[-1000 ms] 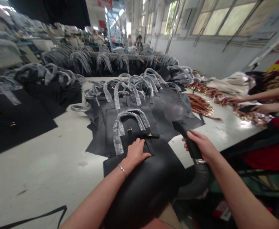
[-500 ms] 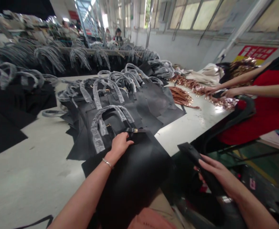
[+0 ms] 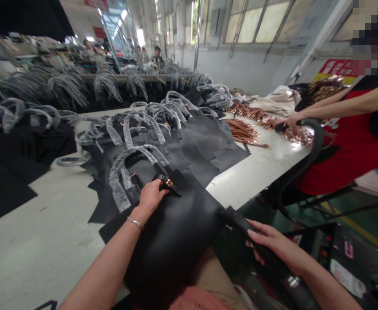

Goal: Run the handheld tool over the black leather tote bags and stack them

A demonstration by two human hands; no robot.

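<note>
"Left hand (image 3: 152, 198)?"

"Half open, pressing down on a black leather tote bag (image 3: 172, 245), fingers (image 3: 158, 186) just beside a small strap (image 3: 172, 187) with a gold buckle (image 3: 168, 183)."

"Right hand (image 3: 271, 245)?"

"Curled shut around a black hose nozzle (image 3: 237, 220), just right of the bag."

"Done so far?"

"Handles on, wrapped in clear plastic, on the pile of bags (image 3: 189, 146) just past the left hand."

"Not done yet?"

"Strap on this bag, not lying flat yet. Far past the right hand, on the white table (image 3: 260, 181), copper-colored straps (image 3: 242, 131) in heaps, off the bags, and a co-worker's hand (image 3: 290, 120) among them."
</note>
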